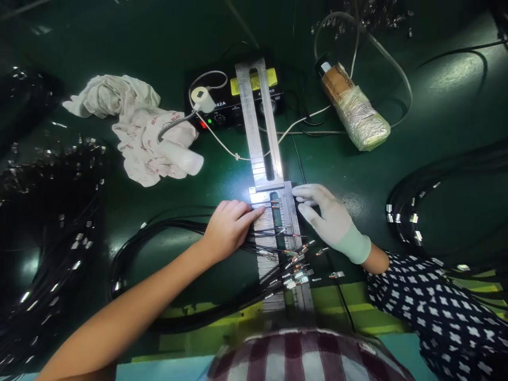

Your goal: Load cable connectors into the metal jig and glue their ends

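Note:
My bare left hand (227,228) rests at the left edge of a slotted metal jig (265,233), its fingers closed on thin black cables (186,224) and the thumb lying over the jig. The cable ends with small metal connectors (275,204) lie across the jig's slot. My right hand (331,219), in a white glove, is just right of the jig. Its thumb and fingers are apart with nothing visible between them. Below, more cable ends with shiny connectors (297,272) bunch across the jig.
Behind the jig stands a black control box (228,117) with lit indicators. White cloth (143,143) lies at left, a plastic-wrapped tool (357,114) with a cord at back right. Coiled cables (400,211) are at right, with a dark cable pile (51,222) at far left.

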The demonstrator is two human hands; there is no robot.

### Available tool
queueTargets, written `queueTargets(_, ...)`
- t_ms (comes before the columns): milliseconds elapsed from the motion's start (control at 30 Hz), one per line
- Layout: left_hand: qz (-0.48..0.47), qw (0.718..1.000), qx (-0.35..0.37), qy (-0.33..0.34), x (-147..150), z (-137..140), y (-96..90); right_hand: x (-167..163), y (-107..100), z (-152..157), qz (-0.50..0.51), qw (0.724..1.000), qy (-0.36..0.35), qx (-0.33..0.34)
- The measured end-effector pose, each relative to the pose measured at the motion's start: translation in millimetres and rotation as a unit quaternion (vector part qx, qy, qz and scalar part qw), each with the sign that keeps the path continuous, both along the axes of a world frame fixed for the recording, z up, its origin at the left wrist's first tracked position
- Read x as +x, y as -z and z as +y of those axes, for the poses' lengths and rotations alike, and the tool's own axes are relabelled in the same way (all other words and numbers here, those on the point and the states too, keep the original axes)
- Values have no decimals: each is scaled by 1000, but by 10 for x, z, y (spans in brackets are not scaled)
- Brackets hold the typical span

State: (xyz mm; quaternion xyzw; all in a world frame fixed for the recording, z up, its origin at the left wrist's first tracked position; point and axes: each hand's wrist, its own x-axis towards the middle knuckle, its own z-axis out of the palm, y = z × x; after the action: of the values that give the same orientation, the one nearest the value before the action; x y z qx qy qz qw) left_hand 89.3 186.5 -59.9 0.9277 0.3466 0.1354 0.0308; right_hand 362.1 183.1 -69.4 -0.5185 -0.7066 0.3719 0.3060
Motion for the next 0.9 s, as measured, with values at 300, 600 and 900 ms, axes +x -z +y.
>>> queueTargets(300, 43, 999, 16, -11, 143, 64, -36, -7, -12, 8, 3, 999, -2, 34)
queueTargets(600, -117, 964, -229, -67, -217, -311, -135, 6, -16, -38, 17, 999, -8, 37)
queueTargets(900, -133, 972, -133, -143, -501, -229, -80, 87, -11, -101, 12, 1000, -5, 17)
